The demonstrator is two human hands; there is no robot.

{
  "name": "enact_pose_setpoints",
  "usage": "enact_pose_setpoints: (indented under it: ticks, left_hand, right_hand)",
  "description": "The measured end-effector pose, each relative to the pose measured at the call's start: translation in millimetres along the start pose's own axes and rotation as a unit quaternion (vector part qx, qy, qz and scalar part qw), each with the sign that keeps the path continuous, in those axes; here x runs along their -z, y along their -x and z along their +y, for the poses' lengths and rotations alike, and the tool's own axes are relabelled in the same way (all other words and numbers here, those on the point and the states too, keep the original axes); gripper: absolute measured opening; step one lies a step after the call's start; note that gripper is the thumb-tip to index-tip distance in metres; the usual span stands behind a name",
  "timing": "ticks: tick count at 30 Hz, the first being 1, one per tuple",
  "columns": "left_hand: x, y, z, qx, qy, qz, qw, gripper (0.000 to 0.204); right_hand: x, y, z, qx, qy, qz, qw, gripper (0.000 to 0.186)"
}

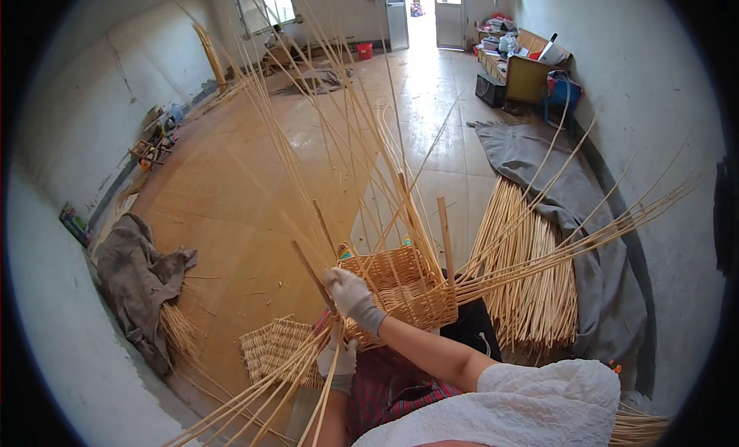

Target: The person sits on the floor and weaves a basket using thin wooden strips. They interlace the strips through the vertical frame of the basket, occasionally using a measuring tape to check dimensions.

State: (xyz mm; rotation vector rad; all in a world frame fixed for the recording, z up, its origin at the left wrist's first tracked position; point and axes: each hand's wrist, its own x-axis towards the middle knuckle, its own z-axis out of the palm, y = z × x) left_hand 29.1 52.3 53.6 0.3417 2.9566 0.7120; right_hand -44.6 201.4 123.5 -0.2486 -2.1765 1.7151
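A half-woven wicker basket (pixel 425 310) rests on my lap, with wooden stakes (pixel 445 235) standing at its corners and long loose rods rising from its walls. My right hand (pixel 352 295), in a pale glove, is closed at the basket's near-left corner, its fingers against a wooden corner stake (pixel 309 271). What is between those fingers is hidden. Below it, my gloved left hand (pixel 340 364) curls around a bundle of wicker rods (pixel 269 385) that fans out to the lower left. Another bunch of rods (pixel 539 256) sticks out from the basket's right side.
A flat woven panel (pixel 281 341) lies on the floor at left. Cut rods (pixel 531 293) are piled at right, partly under a grey cloth (pixel 608 293). Another grey cloth (pixel 135 270) covers rods by the left wall. Farther back are a black box (pixel 490 89) and a red bucket (pixel 364 51).
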Motion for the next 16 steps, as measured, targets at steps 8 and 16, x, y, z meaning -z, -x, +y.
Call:
enact_pose_setpoints:
  ticks: [8,16]
  left_hand:
    - [-29,-4,-30,-0.095,-0.022,0.131,0.987,0.058]
    - [-18,2,-16,0.037,0.015,-0.051,0.998,0.052]
  right_hand:
    - [21,-38,-44,0.008,0.021,-0.109,0.994,0.046]
    - [29,-16,-156,0.494,0.117,0.194,0.840,0.086]
